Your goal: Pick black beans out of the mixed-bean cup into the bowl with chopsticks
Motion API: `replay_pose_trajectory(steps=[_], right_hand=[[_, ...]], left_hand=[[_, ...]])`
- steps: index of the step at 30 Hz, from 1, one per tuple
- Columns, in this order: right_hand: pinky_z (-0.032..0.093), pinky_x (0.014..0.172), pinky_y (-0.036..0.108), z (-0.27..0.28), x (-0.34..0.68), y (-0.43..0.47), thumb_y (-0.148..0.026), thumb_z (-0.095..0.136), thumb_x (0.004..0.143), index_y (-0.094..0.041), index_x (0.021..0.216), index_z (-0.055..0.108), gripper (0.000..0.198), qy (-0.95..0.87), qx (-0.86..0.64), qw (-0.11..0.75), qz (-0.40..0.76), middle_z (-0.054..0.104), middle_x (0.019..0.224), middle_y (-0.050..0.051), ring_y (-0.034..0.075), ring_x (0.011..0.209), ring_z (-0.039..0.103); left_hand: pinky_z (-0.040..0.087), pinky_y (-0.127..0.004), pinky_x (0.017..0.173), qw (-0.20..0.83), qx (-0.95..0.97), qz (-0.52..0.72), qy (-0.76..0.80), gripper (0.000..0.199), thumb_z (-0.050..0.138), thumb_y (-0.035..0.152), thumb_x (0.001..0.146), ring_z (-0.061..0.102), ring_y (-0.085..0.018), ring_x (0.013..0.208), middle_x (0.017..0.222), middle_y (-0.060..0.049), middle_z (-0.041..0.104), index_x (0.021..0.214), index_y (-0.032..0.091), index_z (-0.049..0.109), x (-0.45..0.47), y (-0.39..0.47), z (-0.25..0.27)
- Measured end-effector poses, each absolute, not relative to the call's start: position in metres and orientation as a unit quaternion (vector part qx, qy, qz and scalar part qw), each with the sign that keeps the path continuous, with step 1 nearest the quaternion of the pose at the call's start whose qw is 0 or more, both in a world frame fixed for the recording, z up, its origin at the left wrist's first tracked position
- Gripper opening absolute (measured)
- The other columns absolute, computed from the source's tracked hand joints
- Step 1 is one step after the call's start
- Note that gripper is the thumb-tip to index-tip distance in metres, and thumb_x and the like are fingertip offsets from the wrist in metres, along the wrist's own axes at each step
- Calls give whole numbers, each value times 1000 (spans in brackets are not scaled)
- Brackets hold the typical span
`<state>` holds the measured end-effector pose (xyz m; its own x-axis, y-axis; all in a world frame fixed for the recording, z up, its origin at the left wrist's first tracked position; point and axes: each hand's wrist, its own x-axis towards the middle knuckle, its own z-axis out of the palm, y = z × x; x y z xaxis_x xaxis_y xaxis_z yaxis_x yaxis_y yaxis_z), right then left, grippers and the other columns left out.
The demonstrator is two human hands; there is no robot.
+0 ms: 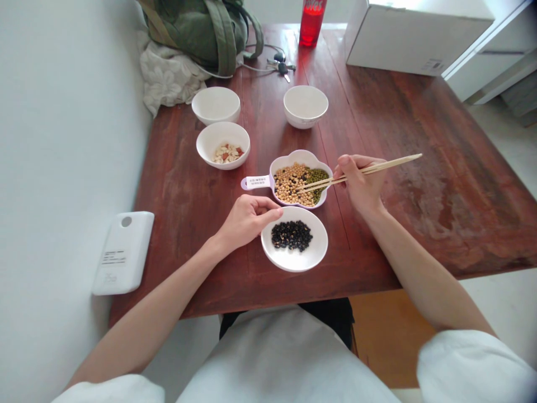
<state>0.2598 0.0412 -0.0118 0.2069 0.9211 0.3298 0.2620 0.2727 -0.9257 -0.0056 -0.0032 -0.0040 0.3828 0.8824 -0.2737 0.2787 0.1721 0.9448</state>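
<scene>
My right hand (359, 182) grips a pair of wooden chopsticks (390, 163), their tips down among the beans in a flower-shaped dish (272, 168) with a handle. Yellow soybeans (288, 178) fill its left and middle, with some black beans mixed in. Green mung beans (318, 177) lie along its right side. Just in front stands a white bowl (293, 262) with a heap of black beans (291, 235). My left hand (254, 220) pinches that bowl's upper left rim between thumb and fingers.
A white bowl with sliced nuts (227, 152) stands left of the dish, and an empty bowl (216, 105) behind it. Another empty bowl (306, 107) is farther back. Keys (282, 67), a green backpack (197, 33), a red bottle (311, 25), a white box (411, 39) and a power bank (123, 253) lie around.
</scene>
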Motion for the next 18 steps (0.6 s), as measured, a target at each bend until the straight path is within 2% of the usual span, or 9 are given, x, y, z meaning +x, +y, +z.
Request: replay_pose_trajectory(steps=[9,14,18], right_hand=[[31,39,27,-12,257,40,-62,68,83,-21,52,67,52,-555,-523,568,311,56,44,1,10,40,47],[31,38,25,-14,256,41,-64,70,81,-20,51,66,53,-543,-522,575,318,56,43,0,8,39,46],[31,37,24,-14,257,42,-64,71,80,-20,51,67,53,-536,-523,578,325,55,42,-1,8,37,46]], left_hand=[[43,-21,50,580,595,259,492,30,74,40,84,65,-14,58,74,-7,76,89,11,80,-4,-3,-4],[38,-19,46,575,598,258,495,30,74,40,84,59,-12,52,68,-5,73,88,11,80,-4,-3,-2],[41,-21,48,568,605,252,498,31,73,41,84,62,-14,54,70,-7,75,89,11,80,-4,-3,-2]])
